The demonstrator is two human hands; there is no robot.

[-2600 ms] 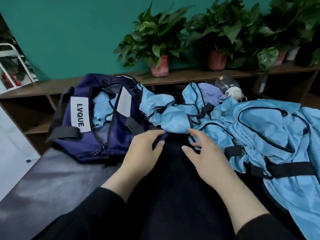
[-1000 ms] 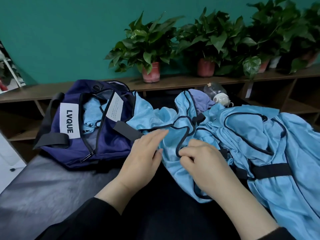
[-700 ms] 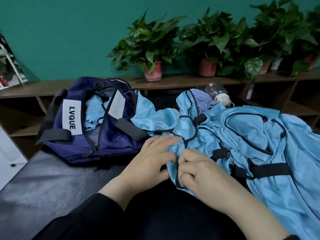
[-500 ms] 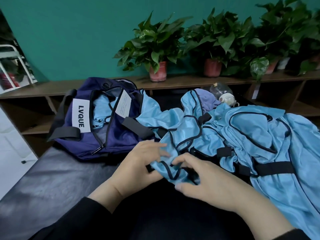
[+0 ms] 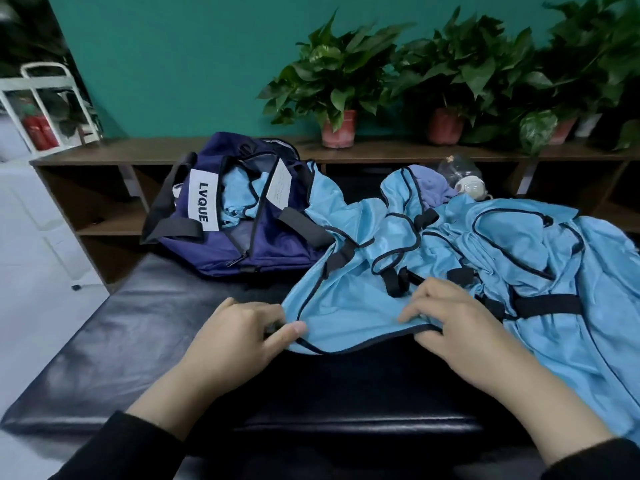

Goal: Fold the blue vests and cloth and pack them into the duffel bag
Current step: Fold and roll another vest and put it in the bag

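Pinching the dark-piped hem of a blue vest (image 5: 349, 299) at two spots, both hands held that edge taut along the near side of the black padded bench (image 5: 114, 341). The left hand (image 5: 239, 341) had its thumb and curled fingers closed on the hem's left corner, thumb tip lying on top of the fabric. The right hand (image 5: 460, 330) clamped the hem further right, fingers bent over the cloth and thumb beneath the piping. Held apart like this, the hands seemed to be spreading the vest flat so it could be folded squarely; that is a judgement, since no fold showed yet.

The held vest trailed away from the fingers toward the back of the bench, its upper part and black straps still rumpled. To its right lay a heap of other blue vests (image 5: 540, 258), unfolded and overlapping it. A purple cloth (image 5: 433, 188) sat bunched at the far edge of the heap, beside a clear bottle (image 5: 464, 174).

The navy duffel bag (image 5: 239, 209) stood on the bench's far left, unzipped, with blue fabric already showing inside, close enough for packing. Behind it a wooden shelf (image 5: 138, 154) carried potted plants (image 5: 339, 84).
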